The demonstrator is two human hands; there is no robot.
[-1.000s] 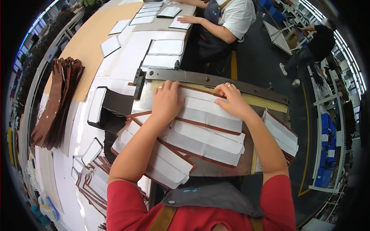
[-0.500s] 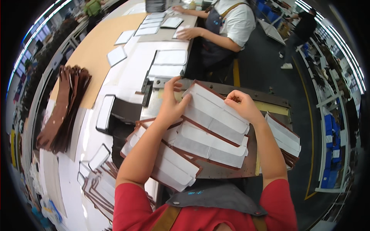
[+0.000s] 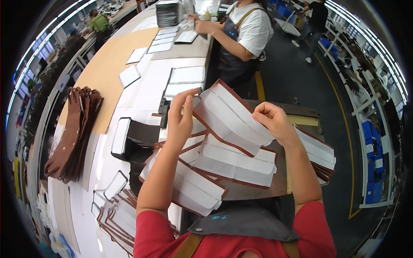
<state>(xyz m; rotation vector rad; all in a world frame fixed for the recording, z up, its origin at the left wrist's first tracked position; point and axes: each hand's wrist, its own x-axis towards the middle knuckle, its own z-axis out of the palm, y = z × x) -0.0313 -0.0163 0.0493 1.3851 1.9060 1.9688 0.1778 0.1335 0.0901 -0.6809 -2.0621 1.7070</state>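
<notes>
My right hand (image 3: 275,124) pinches the upper right edge of a brown leather panel with a white lining (image 3: 230,114), which is tilted up above the bench. Beside the panel's left corner, my left hand (image 3: 180,118) has its fingers stretched out and holds nothing. Beneath lie similar lined panels, one in the middle (image 3: 236,161) and another nearer me (image 3: 195,189), overlapping at angles. To the right of my right forearm rests a stack of the same panels (image 3: 314,148).
Brown leather strips (image 3: 75,133) lie bundled on the left table. Black-edged white pieces (image 3: 120,135) and brown-edged pieces (image 3: 118,215) sit left of my arm. A metal bar (image 3: 297,107) runs along the bench's far edge. Across the table, a co-worker (image 3: 241,38) handles pieces.
The held panel's near edge has lifted off the pile and the panel is tilted more. My left hand has let go of its left edge and moved slightly left.
</notes>
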